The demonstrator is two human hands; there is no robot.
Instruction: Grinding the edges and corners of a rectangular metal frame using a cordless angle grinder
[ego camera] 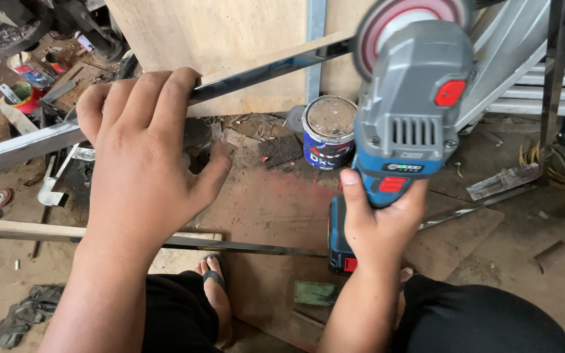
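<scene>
Cordless angle grinder [408, 117], grey and blue w/ red buttons, sits in the right hand [377, 225], fingers clamped round its neck just above the battery, thumb up near the switch; disc [413, 19] points away from the body and meets the far end of a long shiny metal bar [256, 72], probably so the wheel's edge bites the steel. Left hand [142, 157] lies flat over the same bar, fingers curled over its top edge, thumb spread below, apparently pinning it steady.

Btwn the two hands, just beyond the right thumb: 1 blue paint tin [329, 131], lid on. Nearer the body, under both wrists, a 2nd thinner bar [243, 247] crosses the floor [282, 209]. 1 sandalled foot [214, 287] shows btwn the forearms. Far past the left hand: 2 more tins [27, 75], red and grimy. Right of the grinder, stacked steel sections [537, 85].
</scene>
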